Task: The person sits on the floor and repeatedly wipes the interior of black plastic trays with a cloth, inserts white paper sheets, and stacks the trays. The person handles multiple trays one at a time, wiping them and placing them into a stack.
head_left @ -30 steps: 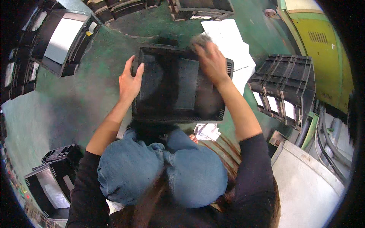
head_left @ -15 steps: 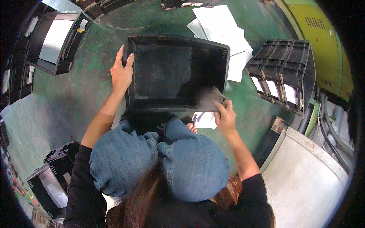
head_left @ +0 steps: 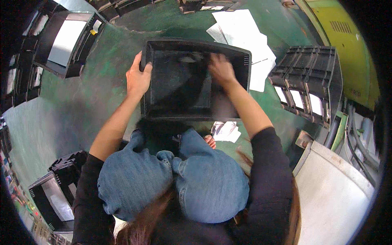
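Note:
A shallow black plastic bin (head_left: 179, 90) is held above my knees, its inside facing me. My left hand (head_left: 138, 77) grips its left rim, thumb over the edge and fingers on the outer side. My right hand (head_left: 222, 69) is inside it, near the far wall right of the middle, with the fingers curled and smeared by motion. Whatever lies under those fingers is hidden. A pale blurred patch shows on the bin's inside to the left of this hand.
White paper sheets (head_left: 245, 36) lie on the green floor beyond the bin, and smaller papers (head_left: 226, 131) lie near my foot. Black bins (head_left: 304, 81) stand at right, others (head_left: 75, 45) at far left and lower left. A green cabinet (head_left: 347, 45) and white panel (head_left: 330, 183) border the right.
My right hand has moved from the bin's near right corner up and inward to its far side. The grey rag-like piece it pinched is no longer discernible. My left hand keeps its grip.

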### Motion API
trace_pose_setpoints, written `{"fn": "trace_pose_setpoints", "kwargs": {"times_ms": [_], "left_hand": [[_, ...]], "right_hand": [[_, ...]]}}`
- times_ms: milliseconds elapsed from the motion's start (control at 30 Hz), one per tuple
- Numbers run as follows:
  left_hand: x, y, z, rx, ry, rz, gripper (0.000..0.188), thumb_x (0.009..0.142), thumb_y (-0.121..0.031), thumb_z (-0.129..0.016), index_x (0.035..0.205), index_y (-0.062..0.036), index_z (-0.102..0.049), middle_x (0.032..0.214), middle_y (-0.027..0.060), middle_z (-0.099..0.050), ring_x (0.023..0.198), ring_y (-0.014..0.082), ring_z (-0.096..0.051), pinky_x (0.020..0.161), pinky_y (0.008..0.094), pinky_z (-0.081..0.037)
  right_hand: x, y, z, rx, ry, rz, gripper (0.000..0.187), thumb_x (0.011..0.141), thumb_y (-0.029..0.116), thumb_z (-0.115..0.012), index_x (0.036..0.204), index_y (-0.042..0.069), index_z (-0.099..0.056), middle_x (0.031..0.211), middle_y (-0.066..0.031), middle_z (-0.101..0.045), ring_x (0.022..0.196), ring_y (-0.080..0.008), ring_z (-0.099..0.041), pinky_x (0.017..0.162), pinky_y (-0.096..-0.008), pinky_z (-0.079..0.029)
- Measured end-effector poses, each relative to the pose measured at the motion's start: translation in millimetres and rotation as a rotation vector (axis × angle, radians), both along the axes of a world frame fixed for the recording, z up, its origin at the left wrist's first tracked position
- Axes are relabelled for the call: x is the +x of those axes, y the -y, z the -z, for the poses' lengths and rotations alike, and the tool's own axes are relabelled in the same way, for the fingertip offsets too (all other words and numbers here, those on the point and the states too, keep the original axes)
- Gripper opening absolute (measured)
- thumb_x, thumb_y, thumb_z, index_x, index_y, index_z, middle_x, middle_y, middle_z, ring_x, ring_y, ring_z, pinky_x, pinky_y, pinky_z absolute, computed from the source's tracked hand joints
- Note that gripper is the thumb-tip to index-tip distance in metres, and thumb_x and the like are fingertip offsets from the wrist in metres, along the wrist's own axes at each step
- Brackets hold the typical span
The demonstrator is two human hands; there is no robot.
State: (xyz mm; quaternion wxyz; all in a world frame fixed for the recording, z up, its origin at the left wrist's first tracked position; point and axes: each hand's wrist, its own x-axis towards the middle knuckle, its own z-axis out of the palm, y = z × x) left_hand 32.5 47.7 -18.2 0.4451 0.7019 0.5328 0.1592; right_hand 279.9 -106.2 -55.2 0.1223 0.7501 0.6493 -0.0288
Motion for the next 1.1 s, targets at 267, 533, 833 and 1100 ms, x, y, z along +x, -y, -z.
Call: {"fn": "trace_pose_setpoints", "kwargs": {"times_ms": [267,533,833,1100], "left_hand": [[10.2,1.7,0.8,-0.028,0.077,0.096,0.049,0.083,-0.020,-0.060,0.131,-0.0134,-0.047,0.103,0.0175,-0.063,0.095,0.0318,-0.061,0.083,0.0392,-0.046],[6.7,3.0,6.2,0.048,0.072,0.095,0.049,0.082,-0.021,-0.061,0.129,-0.0146,-0.049,0.109,0.0182,-0.061,0.098,0.0326,-0.061,0.084,0.0400,-0.046],[7.1,0.5,0.4,0.020,0.092,0.129,0.043,0.086,-0.029,-0.058,0.125,-0.0124,-0.051,0.103,0.0185,-0.063,0.097,0.0353,-0.060,0.084,0.0397,-0.046],[13.3,-0.7,2.8,0.120,-0.006,0.144,0.049,0.087,-0.030,-0.057,0.131,-0.0101,-0.047,0.107,0.0216,-0.062,0.102,0.0360,-0.059,0.089,0.0412,-0.044]], "right_hand": [[-56.0,115.9,-5.9,-0.640,-0.325,0.210,0.022,0.075,0.019,-0.060,0.090,0.007,-0.070,0.099,-0.0154,-0.067,0.096,-0.0313,-0.063,0.081,-0.0410,-0.050],[-172.6,-40.9,-29.6,-0.498,-0.628,-0.058,0.017,0.069,0.013,-0.066,0.082,0.002,-0.068,0.088,-0.0177,-0.067,0.084,-0.0338,-0.066,0.073,-0.0421,-0.053],[-114.8,-67.7,20.1,0.424,-0.724,0.615,0.024,0.073,0.009,-0.063,0.095,0.002,-0.064,0.093,-0.0174,-0.064,0.088,-0.0359,-0.062,0.074,-0.0447,-0.050],[-160.6,-46.5,36.1,0.358,-0.550,0.317,0.022,0.081,0.005,-0.048,0.100,-0.001,-0.058,0.104,-0.0188,-0.059,0.083,-0.0333,-0.063,0.068,-0.0439,-0.053]]}}
